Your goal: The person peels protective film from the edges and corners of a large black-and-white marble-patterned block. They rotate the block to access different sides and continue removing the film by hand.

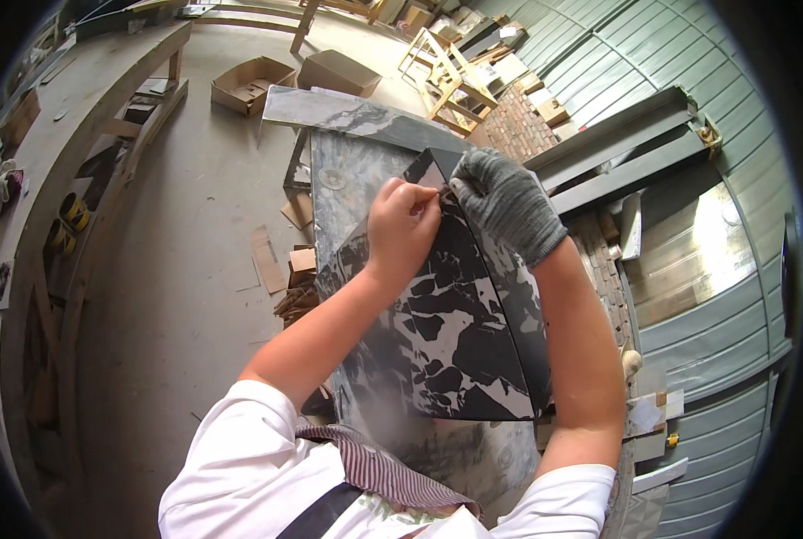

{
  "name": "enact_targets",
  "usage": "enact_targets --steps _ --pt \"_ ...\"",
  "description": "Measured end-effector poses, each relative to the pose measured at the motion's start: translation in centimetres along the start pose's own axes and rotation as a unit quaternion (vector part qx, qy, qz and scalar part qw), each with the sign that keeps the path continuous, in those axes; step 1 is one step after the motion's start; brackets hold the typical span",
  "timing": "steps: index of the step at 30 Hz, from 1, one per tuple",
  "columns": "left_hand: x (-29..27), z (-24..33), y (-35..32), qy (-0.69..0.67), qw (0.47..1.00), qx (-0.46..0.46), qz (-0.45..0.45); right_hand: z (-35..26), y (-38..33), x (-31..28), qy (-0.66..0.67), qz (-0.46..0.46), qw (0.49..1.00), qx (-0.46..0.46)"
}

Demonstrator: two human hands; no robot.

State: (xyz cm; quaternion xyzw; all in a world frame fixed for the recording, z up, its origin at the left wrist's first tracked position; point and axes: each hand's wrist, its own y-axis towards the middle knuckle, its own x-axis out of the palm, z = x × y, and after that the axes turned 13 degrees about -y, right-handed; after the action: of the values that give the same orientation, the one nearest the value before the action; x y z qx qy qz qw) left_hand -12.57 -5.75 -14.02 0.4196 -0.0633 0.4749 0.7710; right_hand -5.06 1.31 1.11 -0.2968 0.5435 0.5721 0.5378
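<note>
A black block [455,332] with white marble veining, its faces meeting at a long edge, lies on a grey, dusty worktable [339,211] in front of me. My left hand [405,220] is bare and closed in a pinch over the far part of the block, beside that edge. Whatever lies between its fingertips is too small to make out. Close by on the right, my right hand [507,202] wears a grey knit glove. Its fingers are curled and the thumb is pressed in at the block's far edge; what they hold, if anything, is hidden.
A long marbled slab strip [357,117] crosses the table's far end. Cardboard boxes [253,83] stand on the floor beyond. At left runs a long bench [105,85]; at right are a metal beam [617,166] and a corrugated wall [707,359]. Scrap pieces [301,278] lie beside the table.
</note>
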Motion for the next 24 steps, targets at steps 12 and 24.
enact_targets --steps 12,24 --pt "1.3 5.4 -7.4 -0.026 0.995 0.064 -0.069 -2.0 -10.0 -4.5 0.029 0.002 0.999 -0.039" --pt "1.5 6.9 -8.9 -0.046 0.994 0.053 -0.085 -2.7 -12.9 -5.3 0.006 0.004 1.0 -0.019"
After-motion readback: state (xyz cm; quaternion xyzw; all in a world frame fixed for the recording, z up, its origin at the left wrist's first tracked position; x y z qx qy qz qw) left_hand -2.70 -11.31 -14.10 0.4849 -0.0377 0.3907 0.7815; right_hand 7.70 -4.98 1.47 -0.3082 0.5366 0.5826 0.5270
